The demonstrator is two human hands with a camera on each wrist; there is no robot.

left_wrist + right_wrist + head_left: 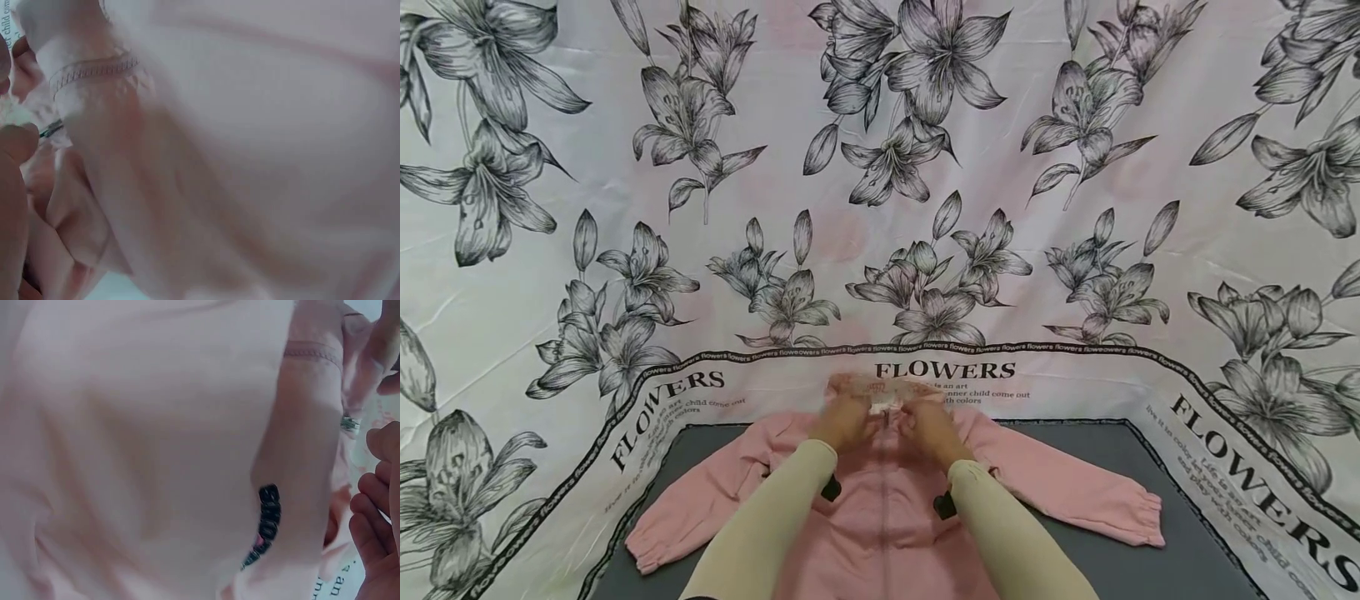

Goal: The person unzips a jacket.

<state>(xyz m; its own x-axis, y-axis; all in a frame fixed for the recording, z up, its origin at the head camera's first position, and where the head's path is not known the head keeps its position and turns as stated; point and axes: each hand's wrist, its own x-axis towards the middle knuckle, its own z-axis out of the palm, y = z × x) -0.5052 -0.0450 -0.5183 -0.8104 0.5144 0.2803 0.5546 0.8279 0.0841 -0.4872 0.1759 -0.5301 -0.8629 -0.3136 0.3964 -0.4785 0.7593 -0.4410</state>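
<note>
While my forearms in their smooth cream sleeves point(760, 533) reach forward, both my hands meet at the neck of a soft pink jacket point(880, 533) that lies front-up on the grey centre panel point(1150, 567) of the bedsheet point(880, 167). My left hand point(844, 423) has its fingers curled round the left edge of the collar point(880, 390), and my right hand point(929, 430) pinches the other edge just beside it, so the two nearly touch over the top of the zip. The collar lining looks pale with small pink marks, though the head view is blurred there and I cannot tell its pattern for sure.

The jacket is a thick, fleecy knit; its sleeves spread out to either side and end in gathered, elastic cuffs point(1138, 521). A straight stitched zip line runs down the middle of the chest. In the right wrist view a small metal zip pull point(349, 423) glints at the collar edge near my bent fingers point(372, 512), and black printed lettering point(265, 525) curves across the fabric. The left wrist view shows a row of neat stitching point(94, 69) on a folded hem.

The sheet around is thin and creased, white with grey lilies and black "FLOWERS" lettering point(944, 370).
</note>
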